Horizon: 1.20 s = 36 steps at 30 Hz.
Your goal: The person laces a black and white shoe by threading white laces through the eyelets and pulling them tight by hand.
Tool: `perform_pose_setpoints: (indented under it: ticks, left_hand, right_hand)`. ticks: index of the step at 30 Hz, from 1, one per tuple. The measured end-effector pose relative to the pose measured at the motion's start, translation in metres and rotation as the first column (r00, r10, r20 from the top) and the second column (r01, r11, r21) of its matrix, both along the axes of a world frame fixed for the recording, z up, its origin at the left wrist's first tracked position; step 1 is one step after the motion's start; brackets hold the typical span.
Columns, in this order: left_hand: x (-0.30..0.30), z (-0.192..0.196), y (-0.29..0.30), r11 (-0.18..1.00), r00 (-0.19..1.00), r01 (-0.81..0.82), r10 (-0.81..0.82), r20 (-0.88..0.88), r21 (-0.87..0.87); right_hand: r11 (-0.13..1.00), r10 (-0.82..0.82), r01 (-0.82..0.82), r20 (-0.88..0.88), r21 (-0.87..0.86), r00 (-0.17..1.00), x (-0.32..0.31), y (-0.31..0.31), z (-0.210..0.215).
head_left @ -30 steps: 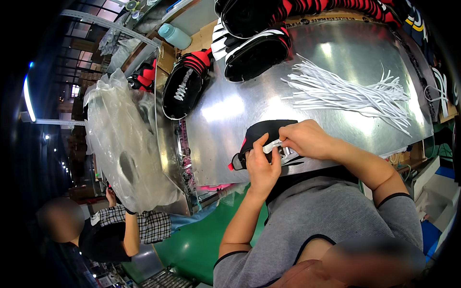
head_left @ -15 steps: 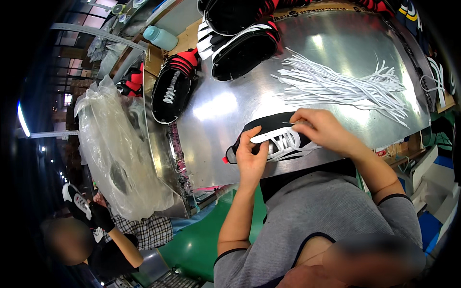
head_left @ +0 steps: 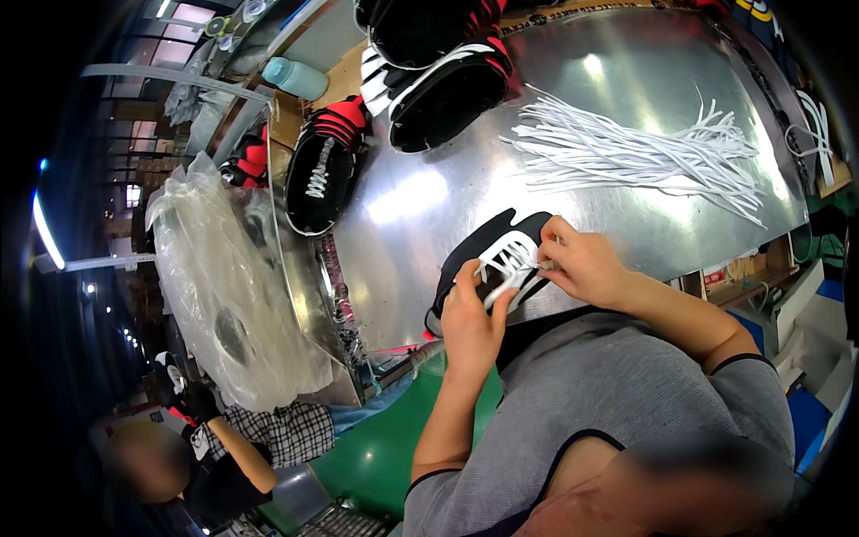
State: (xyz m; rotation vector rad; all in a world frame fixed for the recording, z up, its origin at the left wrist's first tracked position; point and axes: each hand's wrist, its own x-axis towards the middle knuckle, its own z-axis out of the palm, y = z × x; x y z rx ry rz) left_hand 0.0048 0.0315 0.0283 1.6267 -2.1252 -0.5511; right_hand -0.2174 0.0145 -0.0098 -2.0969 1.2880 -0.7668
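Compared with the earlier frame, the black shoe upper (head_left: pixel 467 253) has been turned at the near edge of the desk (head_left: pixel 394 277), and the right hand (head_left: pixel 586 264) sits closer to its lacing. The left hand (head_left: pixel 472 318) grips the upper; the right pinches a white lace (head_left: pixel 542 266). A lace bundle (head_left: pixel 635 157) lies toward the desk's right edge. A plastic bag (head_left: pixel 228 286) stands beyond the left edge, above green flooring (head_left: pixel 376 470).

This was a shoe workshop: black-and-red uppers (head_left: pixel 472 243) and a bundle of white laces (head_left: pixel 633 161) shared a metal surface (head_left: pixel 398 277), and a gloved co-worker (head_left: pixel 222 490) held another shoe (head_left: pixel 168 376).
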Motion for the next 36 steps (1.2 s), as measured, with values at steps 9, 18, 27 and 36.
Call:
perform_pose_setpoints:
  ticks: [9, 18, 27, 36]
  left_hand:
    - [0.007, -0.024, -0.021, 0.947, 0.998, -0.04, 0.019, -0.068, -0.317]
    - [0.013, -0.039, -0.028, 0.965, 0.987, -0.138, 0.115, -0.112, -0.224]
    - [0.021, -0.035, -0.024, 0.967, 0.94, -0.062, -0.027, -0.34, -0.249]
    - [0.026, -0.008, -0.019, 0.918, 0.977, 0.028, -0.11, -0.186, -0.395]
  right_hand:
    - [0.89, 0.45, -0.449, -0.006, 0.081, 0.893, 0.015, 0.028, -0.003]
    - [0.867, -0.216, -0.076, 0.51, 0.492, 0.832, 0.024, -0.006, -0.038]
    - [0.816, -0.305, -0.125, 0.603, 0.565, 0.737, 0.052, -0.031, -0.028]
    - [0.688, -0.367, -0.301, 0.674, 0.66, 0.641, 0.054, -0.036, -0.015]
